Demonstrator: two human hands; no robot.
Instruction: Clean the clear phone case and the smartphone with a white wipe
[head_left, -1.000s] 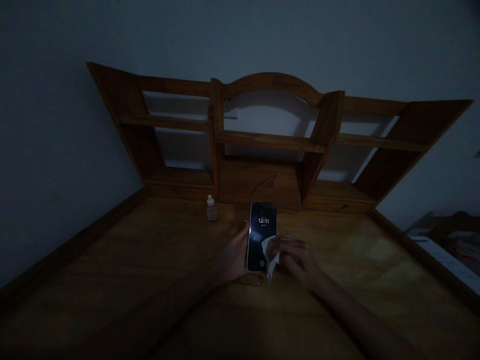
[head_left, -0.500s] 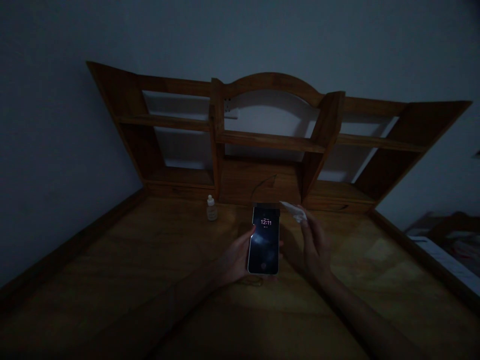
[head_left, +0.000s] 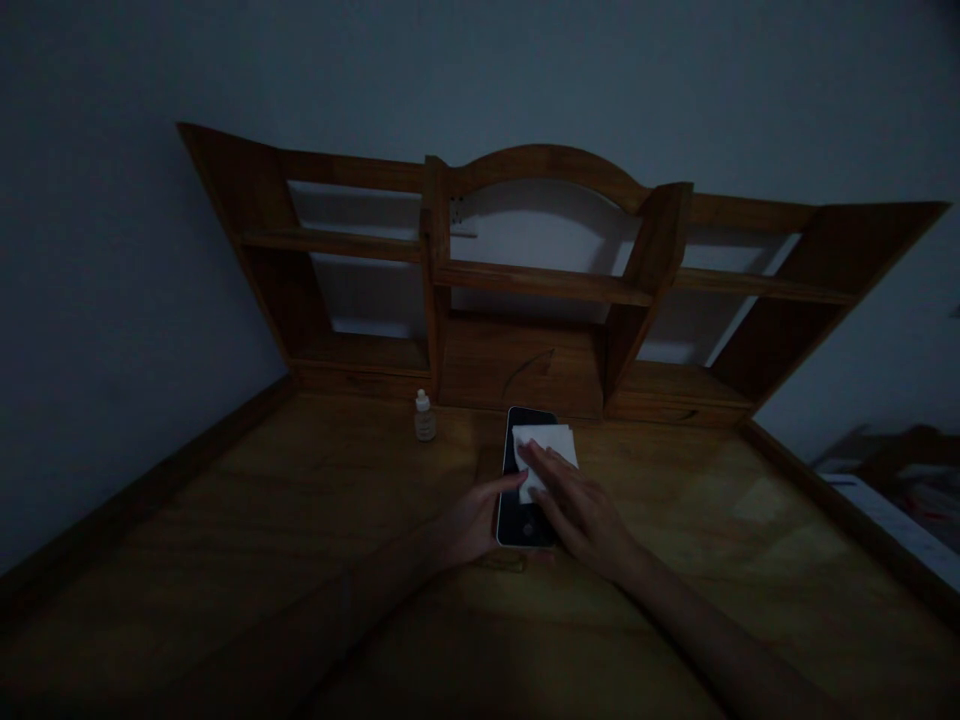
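One phone [head_left: 516, 518], between hands [head_left: 589, 510], beneath tissue [head_left: 553, 436]

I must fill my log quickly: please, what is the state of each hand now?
Left hand: closed, holding the phone by its side.
Right hand: open, laid over the white tissue on the phone's screen.

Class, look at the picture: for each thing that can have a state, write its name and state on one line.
Phone: held, face up, partly covered
White wipe: spread over part of the phone
Left hand: gripping the phone's left side
Right hand: fingers pressed on the white wipe
Small bottle: upright, top on
Right drawer: shut
Left drawer: appears shut
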